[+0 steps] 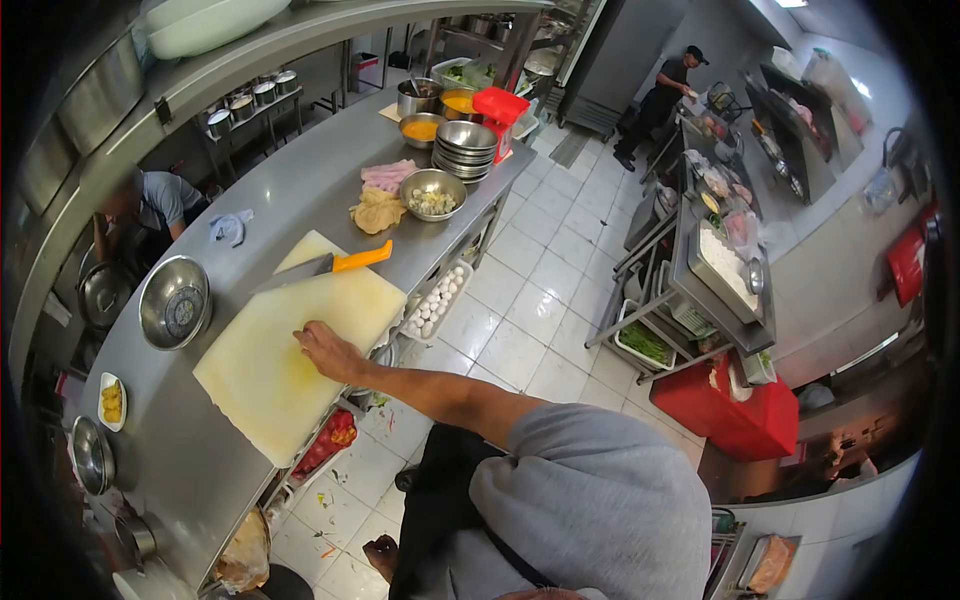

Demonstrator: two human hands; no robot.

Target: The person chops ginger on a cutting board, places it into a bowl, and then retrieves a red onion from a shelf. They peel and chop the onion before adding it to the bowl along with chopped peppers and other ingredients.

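My right hand (330,352) reaches over a yellowed white cutting board (250,385), fingers bunched and tips down at its surface. Whatever is in them, if anything, is hidden or too small to name. Past that hand, a knife with an orange handle (362,257) lies across the board's far end, touched by no hand. Low beside my body, away from the counter, hangs my left hand (381,556). It is in shadow, its fingers slightly apart, and I see nothing in it. A steel bowl (175,302) stands behind the board.
The steel counter (290,205) also carries stacked bowls (465,150), a red scale (500,110), a bowl of chopped food (433,194) and a small yellow-filled dish (112,402). Eggs (437,300) sit below. One person (160,200) is behind the counter, another (672,95) farther back.
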